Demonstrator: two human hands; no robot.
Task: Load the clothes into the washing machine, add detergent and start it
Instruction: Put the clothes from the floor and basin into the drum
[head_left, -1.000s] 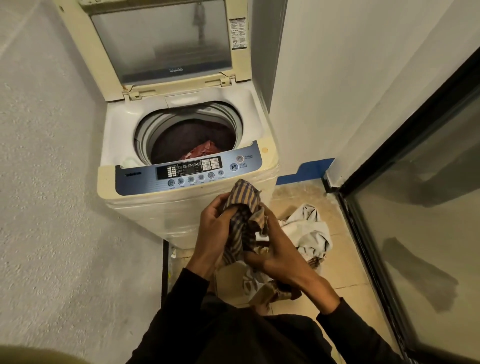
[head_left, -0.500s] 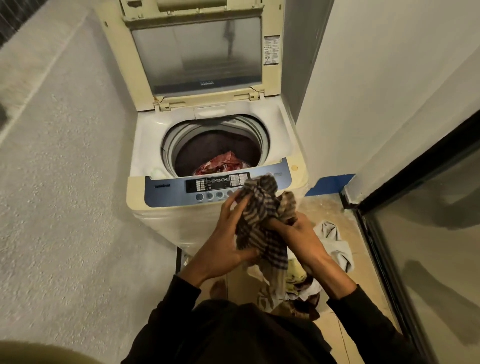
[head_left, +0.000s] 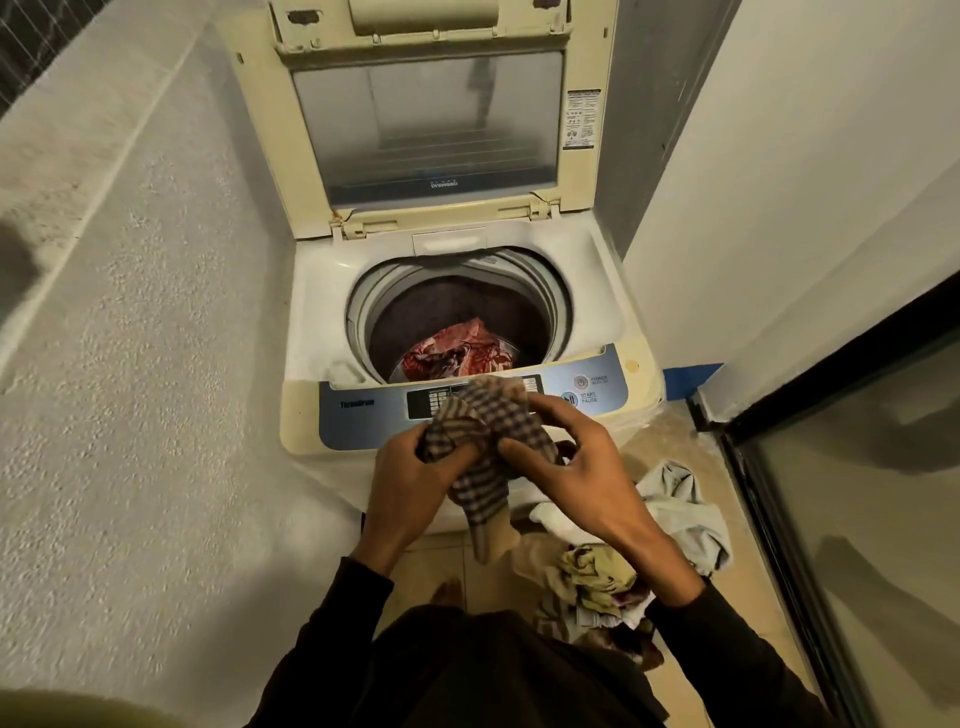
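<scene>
A soft checked cloth (head_left: 480, 457), woven in brown, dark and pale squares, hangs bunched between two hands in front of the washing machine (head_left: 457, 332), its upper folds covering the middle of the control panel (head_left: 363, 410) and its narrow tail drooping toward the floor. The left hand (head_left: 410, 480) grips the cloth's left side with curled fingers; the right hand (head_left: 576, 467) pinches the right side between thumb and bent fingers. Both wrists end in dark sleeves. The machine is one top-loader of yellowed cream plastic with a blue, smooth panel band; its lid (head_left: 431, 114), framed around a cloudy window pane, stands raised against the wall, and the lid's top edge is cut off by the picture. Inside the round drum (head_left: 457, 312), with its grey ring and dark wall, lies one crumpled red patterned garment (head_left: 457, 353), partly hidden by the panel edge. Two round buttons (head_left: 571, 397) show at the panel's right, marked power and start/pause; the display and smaller keys are mostly hidden by the cloth. On the tan tiled floor (head_left: 670, 441) to the right lies a heap of clothes (head_left: 623, 561): a pale grey piece, a white one and a yellowish one can be told, the rest too tangled to count. A rough grey stippled wall (head_left: 130, 364) fills the left; a dark-framed glass door (head_left: 857, 493) stands at the right.
</scene>
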